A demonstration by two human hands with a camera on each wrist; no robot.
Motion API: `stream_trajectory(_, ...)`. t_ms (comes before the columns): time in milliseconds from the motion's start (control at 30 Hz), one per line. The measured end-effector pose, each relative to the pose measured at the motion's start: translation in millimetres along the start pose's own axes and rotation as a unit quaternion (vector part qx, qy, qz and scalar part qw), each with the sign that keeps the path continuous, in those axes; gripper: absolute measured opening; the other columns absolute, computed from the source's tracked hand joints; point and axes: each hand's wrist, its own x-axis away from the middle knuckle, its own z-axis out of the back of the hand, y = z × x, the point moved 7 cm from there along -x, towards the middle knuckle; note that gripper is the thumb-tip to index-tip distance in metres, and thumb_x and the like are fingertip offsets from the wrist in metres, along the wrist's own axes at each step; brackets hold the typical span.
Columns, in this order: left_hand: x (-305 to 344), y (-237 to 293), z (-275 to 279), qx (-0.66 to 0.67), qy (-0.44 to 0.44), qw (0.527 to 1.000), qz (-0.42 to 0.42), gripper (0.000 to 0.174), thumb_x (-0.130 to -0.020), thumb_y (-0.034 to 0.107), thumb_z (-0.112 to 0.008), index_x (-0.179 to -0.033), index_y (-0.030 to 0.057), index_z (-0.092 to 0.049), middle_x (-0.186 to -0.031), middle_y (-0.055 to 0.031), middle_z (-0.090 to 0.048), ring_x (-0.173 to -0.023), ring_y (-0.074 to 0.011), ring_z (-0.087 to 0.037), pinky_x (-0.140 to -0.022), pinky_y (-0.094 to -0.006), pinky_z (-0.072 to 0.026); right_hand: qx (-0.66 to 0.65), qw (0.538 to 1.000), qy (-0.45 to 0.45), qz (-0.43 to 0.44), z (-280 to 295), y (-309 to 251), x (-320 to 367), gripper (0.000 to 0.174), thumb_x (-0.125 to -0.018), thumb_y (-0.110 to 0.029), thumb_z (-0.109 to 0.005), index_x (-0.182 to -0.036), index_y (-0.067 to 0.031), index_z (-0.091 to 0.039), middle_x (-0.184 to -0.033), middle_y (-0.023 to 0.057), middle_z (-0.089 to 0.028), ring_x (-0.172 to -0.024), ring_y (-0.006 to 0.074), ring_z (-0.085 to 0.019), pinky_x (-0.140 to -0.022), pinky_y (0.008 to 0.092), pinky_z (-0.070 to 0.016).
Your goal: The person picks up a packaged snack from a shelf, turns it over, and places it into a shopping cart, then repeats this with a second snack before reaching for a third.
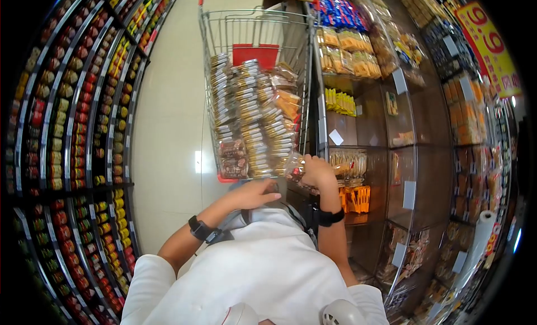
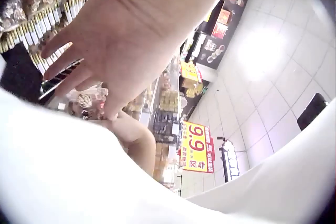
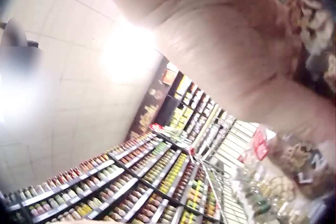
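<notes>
A wire shopping cart (image 1: 204,101) with rows of packed snack bags (image 1: 254,118) stands in front of the person. At its near right corner the right hand (image 1: 320,171) grips a clear bag of brown snacks (image 1: 295,167). That bag (image 2: 86,103) also shows beside the right hand in the left wrist view. The left hand (image 1: 254,195) hovers at the cart's near end, close to the person's waist, holding nothing. Its fingers (image 2: 65,58) are spread and fairly straight in the left wrist view. The right hand's fingertips are mostly hidden in the right wrist view (image 3: 236,50).
Shelves of jars (image 1: 72,129) line the left side, across a tiled floor (image 1: 168,101). Close on the right, a shelving unit (image 1: 386,174) holds yellow packets (image 1: 340,102), orange packets (image 1: 357,199) and blue packets (image 1: 341,14). A yellow price sign (image 1: 489,48) hangs farther right.
</notes>
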Motion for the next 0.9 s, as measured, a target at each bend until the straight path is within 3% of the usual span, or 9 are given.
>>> stream_trajectory(67, 10.9, -18.2, 13.0, 0.036, 0.056, 0.998, 0.007, 0.047, -0.085, 0.032, -0.051, -0.117, 0.0002, -0.040, -0.102, -0.0189, -0.057, -0.096, -0.0288, -0.055, -0.082, -0.0336, -0.0421, -0.019, 0.998, -0.038, 0.050, -14.6, -15.3, -29.5, 0.071, -0.051, -0.026, -0.076, -0.108, 0.0010, -0.042, -0.105, 0.0205, -0.053, -0.098, 0.0378, -0.050, -0.083, 0.0396, -0.0425)
stream_trajectory(200, 35.6, -55.1, 31.3, 0.101, 0.177, 0.979, 0.020, 0.045, -0.084, 0.030, -0.053, -0.116, 0.0000, -0.040, -0.104, -0.0191, -0.056, -0.099, -0.0281, -0.054, -0.082, -0.0338, -0.0421, -0.209, 0.966, -0.071, 0.132, -25.9, -60.7, -89.9, 0.086, -0.051, -0.029, -0.078, -0.113, 0.0041, -0.030, -0.102, 0.0236, -0.052, -0.092, 0.0332, -0.055, -0.080, 0.0345, -0.0439)
stream_trajectory(267, 48.7, -72.6, 36.0, 0.110, 0.219, 0.968, 0.052, 0.045, -0.084, 0.029, -0.053, -0.116, 0.0002, -0.040, -0.105, -0.0191, -0.056, -0.099, -0.0279, -0.054, -0.082, -0.0340, -0.0422, -0.235, 0.953, -0.050, 0.186, -25.7, -87.1, -130.0, 0.087, -0.052, -0.029, -0.078, -0.113, 0.0024, -0.026, -0.100, 0.0235, -0.051, -0.093, 0.0301, -0.054, -0.080, 0.0325, -0.0432)
stream_trajectory(400, 72.7, -109.3, 37.2, 0.142, 0.301, 0.941, 0.060, 0.044, -0.083, 0.025, -0.054, -0.116, 0.0010, -0.040, -0.103, -0.0183, -0.056, -0.098, -0.0280, -0.054, -0.081, -0.0349, -0.0427, -0.104, 0.976, -0.017, 0.192, -21.8, -134.4, -201.3, 0.080, -0.053, -0.024, -0.079, -0.112, 0.0020, -0.033, -0.107, 0.0212, -0.052, -0.098, 0.0318, -0.052, -0.081, 0.0353, -0.0416)
stream_trajectory(500, 96.6, -128.5, 38.0, 0.240, 0.334, 0.905, 0.107, 0.042, -0.083, 0.025, -0.054, -0.116, 0.0005, -0.041, -0.100, -0.0178, -0.057, -0.094, -0.0273, -0.056, -0.079, -0.0343, -0.0435, -0.097, 0.965, -0.108, 0.218, -27.6, -169.7, -227.8, 0.077, -0.056, -0.027, -0.076, -0.116, 0.0002, -0.036, -0.111, 0.0219, -0.051, -0.100, 0.0350, -0.050, -0.081, 0.0366, -0.0410)
stream_trajectory(600, 115.9, -159.5, 31.7, 0.228, 0.402, 0.873, 0.155, 0.042, -0.083, 0.024, -0.054, -0.115, 0.0002, -0.042, -0.098, -0.0173, -0.058, -0.090, -0.0256, -0.057, -0.076, -0.0326, -0.0443, -0.052, 0.951, -0.167, 0.256, -40.8, -196.6, -241.3, 0.072, -0.059, -0.029, -0.074, -0.116, -0.0004, -0.040, -0.109, 0.0212, -0.051, -0.100, 0.0346, -0.050, -0.082, 0.0372, -0.0404)
stream_trajectory(733, 127.9, -181.8, 27.6, 0.269, 0.430, 0.845, 0.171, 0.040, -0.084, 0.024, -0.053, -0.115, 0.0002, -0.042, -0.096, -0.0153, -0.058, -0.087, -0.0221, -0.057, -0.074, -0.0307, -0.0446, 0.066, 0.943, -0.132, 0.300, -44.5, -208.5, -250.7, 0.064, -0.060, -0.025, -0.073, -0.114, -0.0020, -0.048, -0.105, 0.0192, -0.054, -0.096, 0.0328, -0.051, -0.081, 0.0385, -0.0405)
stream_trajectory(867, 125.8, -188.7, 33.7, 0.307, 0.441, 0.829, 0.153, 0.038, -0.085, 0.022, -0.052, -0.115, 0.0002, -0.042, -0.094, -0.0121, -0.058, -0.085, -0.0184, -0.055, -0.074, -0.0290, -0.0442, 0.009, 0.936, -0.161, 0.313, -23.6, -214.2, -238.4, 0.061, -0.061, -0.019, -0.072, -0.116, -0.0050, -0.049, -0.091, 0.0145, -0.057, -0.082, 0.0327, -0.054, -0.072, 0.0375, -0.0437)
stream_trajectory(900, 123.7, -188.1, 37.1, 0.319, 0.438, 0.828, 0.145, 0.037, -0.086, 0.021, -0.051, -0.115, 0.0002, -0.042, -0.093, -0.0113, -0.057, -0.084, -0.0176, -0.055, -0.074, -0.0286, -0.0440, 0.019, 0.929, -0.154, 0.335, -17.2, -214.8, -236.6, 0.062, -0.063, -0.018, -0.072, -0.117, -0.0026, -0.046, -0.086, 0.0129, -0.057, -0.076, 0.0293, -0.054, -0.069, 0.0365, -0.0436)
